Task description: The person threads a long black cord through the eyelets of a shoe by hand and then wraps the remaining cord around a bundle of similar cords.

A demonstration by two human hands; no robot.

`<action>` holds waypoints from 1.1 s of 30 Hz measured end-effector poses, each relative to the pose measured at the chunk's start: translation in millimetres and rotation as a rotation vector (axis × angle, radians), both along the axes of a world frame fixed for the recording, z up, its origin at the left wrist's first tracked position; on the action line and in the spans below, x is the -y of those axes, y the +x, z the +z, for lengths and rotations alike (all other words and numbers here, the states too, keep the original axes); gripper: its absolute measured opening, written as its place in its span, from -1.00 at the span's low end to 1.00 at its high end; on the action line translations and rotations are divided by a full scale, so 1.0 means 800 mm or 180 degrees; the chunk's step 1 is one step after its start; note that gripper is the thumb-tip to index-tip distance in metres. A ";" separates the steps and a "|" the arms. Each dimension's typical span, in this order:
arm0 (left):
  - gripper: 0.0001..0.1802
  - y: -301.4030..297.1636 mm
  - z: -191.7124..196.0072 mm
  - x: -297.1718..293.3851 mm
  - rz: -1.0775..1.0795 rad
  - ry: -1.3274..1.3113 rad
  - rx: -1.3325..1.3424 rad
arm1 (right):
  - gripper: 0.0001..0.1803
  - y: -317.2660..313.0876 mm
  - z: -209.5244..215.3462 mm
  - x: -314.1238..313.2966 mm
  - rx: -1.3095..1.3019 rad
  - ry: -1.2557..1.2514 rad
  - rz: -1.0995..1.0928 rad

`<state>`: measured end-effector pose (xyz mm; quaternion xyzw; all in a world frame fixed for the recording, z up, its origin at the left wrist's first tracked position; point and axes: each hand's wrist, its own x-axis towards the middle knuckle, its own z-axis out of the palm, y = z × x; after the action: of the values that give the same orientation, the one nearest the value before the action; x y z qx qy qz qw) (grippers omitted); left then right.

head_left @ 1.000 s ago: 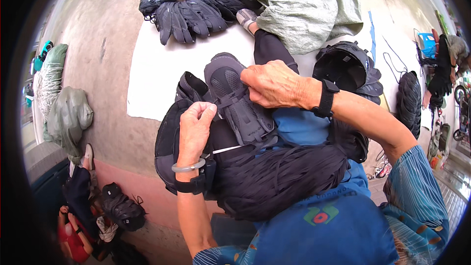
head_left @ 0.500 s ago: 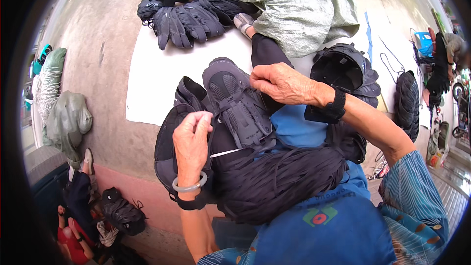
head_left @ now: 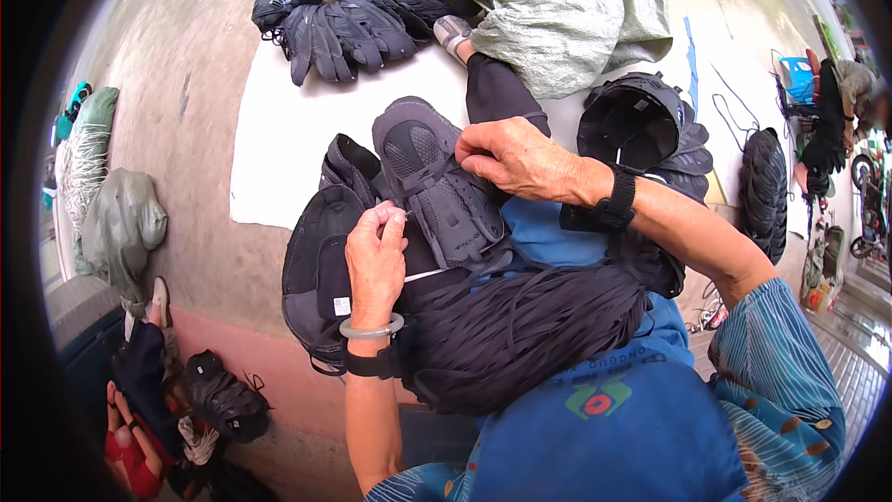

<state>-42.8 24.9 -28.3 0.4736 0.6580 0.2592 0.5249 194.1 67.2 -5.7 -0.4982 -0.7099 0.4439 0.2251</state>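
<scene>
A dark grey shoe upper (head_left: 451, 218) with a mesh front lies over my lap, toe end away from me. My right hand (head_left: 520, 160) is closed in a pinch at its right edge, on a dark lace that crosses the upper. At the left edge my left hand (head_left: 375, 256) pinches what looks like a thin lace end, thumb against forefinger. A thick bundle of black shoelaces (head_left: 530, 335) lies across my lap below the shoe upper. More black shoe uppers (head_left: 321, 256) sit to the left, partly behind my left hand.
A row of black shoe uppers (head_left: 348, 37) lies on a white sheet (head_left: 269, 149) ahead. Beside it stands a pale green woven sack (head_left: 567, 19). Further uppers (head_left: 641, 121) are stacked to the right. A person in red (head_left: 139, 460) sits at the lower left.
My left hand has moved up and right to the shoe upper's left edge. My right hand stays at the right edge. The whole view has shifted slightly.
</scene>
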 end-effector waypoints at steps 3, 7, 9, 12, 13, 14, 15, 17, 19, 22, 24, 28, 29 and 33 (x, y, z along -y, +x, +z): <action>-0.72 0.004 0.001 -0.009 -0.0232 0.0067 -0.0152 | -0.83 0.001 -0.019 0.002 0.0106 0.0188 0.0043; -0.77 0.013 0.009 -0.018 -0.0213 0.0291 -0.0469 | -0.83 0.001 -0.029 0.000 0.0356 0.0460 0.0154; -0.77 0.015 0.007 -0.021 -0.0169 0.0387 -0.0361 | -0.83 0.000 -0.030 -0.003 0.0448 0.0512 0.0204; -0.77 0.017 0.009 -0.026 -0.0042 0.0427 -0.0190 | -0.83 -0.003 -0.024 -0.008 0.0600 0.0579 0.0311; -0.77 0.017 0.006 -0.026 0.0013 0.0504 -0.0201 | -0.83 -0.003 -0.021 -0.010 0.0630 0.0603 0.0369; -0.77 0.017 0.004 -0.027 0.0069 0.0582 -0.0213 | -0.84 -0.003 -0.019 -0.011 0.0661 0.0629 0.0427; -0.77 0.016 0.004 -0.027 0.0068 0.0576 -0.0209 | -0.84 -0.005 -0.019 -0.011 0.0664 0.0623 0.0427; -0.77 0.014 0.004 -0.027 -0.0133 0.0620 -0.0244 | -0.85 -0.008 -0.018 -0.011 0.0915 0.0806 0.0579; -0.78 0.013 0.004 -0.027 -0.0141 0.0621 -0.0283 | -0.85 -0.012 -0.010 -0.011 0.1060 0.0794 0.0638; -0.80 0.012 -0.002 -0.029 -0.0400 0.1166 -0.0719 | -0.84 -0.021 0.002 -0.011 0.1197 0.0930 0.0719; -0.81 0.015 -0.001 -0.029 -0.0653 0.1709 -0.1111 | -0.85 -0.025 0.001 -0.013 0.1197 0.1075 0.0736; -0.86 0.025 0.012 -0.029 -0.1122 0.2174 -0.2207 | -0.81 -0.008 -0.014 -0.028 0.0993 0.0212 0.0394; -0.85 0.020 0.007 -0.030 -0.0971 0.1958 -0.1851 | -0.77 -0.004 -0.015 -0.029 0.0545 -0.0189 0.0210; -0.81 0.010 -0.003 -0.034 -0.0427 0.0903 -0.0826 | -0.73 -0.002 -0.021 -0.019 0.0239 -0.0580 -0.0183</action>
<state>-34.4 51.9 -30.5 0.6150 0.6441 0.2505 0.3798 192.5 82.1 -22.2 -0.5531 -0.6600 0.4811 0.1647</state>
